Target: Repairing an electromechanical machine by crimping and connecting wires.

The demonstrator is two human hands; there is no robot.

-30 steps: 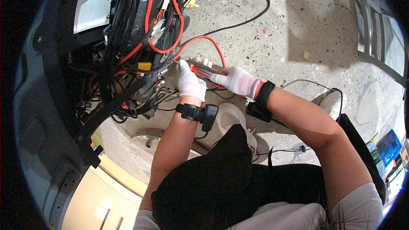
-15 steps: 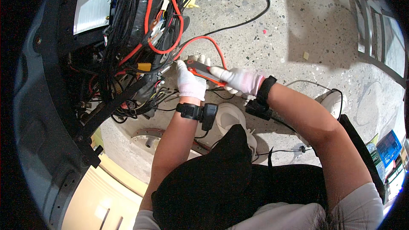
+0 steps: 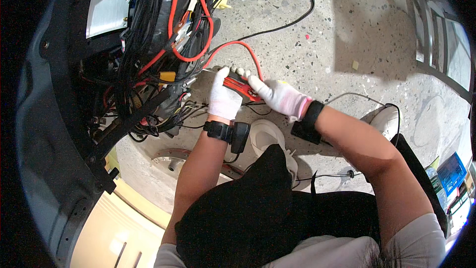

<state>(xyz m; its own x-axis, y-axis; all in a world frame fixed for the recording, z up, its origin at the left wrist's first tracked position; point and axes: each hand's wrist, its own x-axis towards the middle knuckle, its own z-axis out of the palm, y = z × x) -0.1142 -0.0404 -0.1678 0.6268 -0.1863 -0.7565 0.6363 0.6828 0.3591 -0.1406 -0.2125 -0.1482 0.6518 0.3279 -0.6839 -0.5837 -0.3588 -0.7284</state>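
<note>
A red and dark grey hand tool [image 3: 239,88] lies between my two gloved hands; its exact kind is not clear. My left hand [image 3: 224,95] is wrapped round its left part, the thumb pointing up along it. My right hand [image 3: 281,94] closes on its right end with the thumb pressed against it. A thin pale rod shows just left of my left thumb, beside the wire bundle. The red cable [image 3: 249,49] arches behind the tool, down toward my right thumb. Both gloves are white and pink, and the fingers' undersides are hidden.
A thick bundle of black wires [image 3: 148,25] with connectors hangs at the left, next to a dark frame [image 3: 34,144]. A black cable [image 3: 287,26] with a ring end crosses the speckled floor. My white shoe [image 3: 267,134] and a cream panel [image 3: 111,228] are below.
The tool has turned in my hands, so more of its red side shows. My left thumb has moved up and right; my right hand has shifted slightly.
</note>
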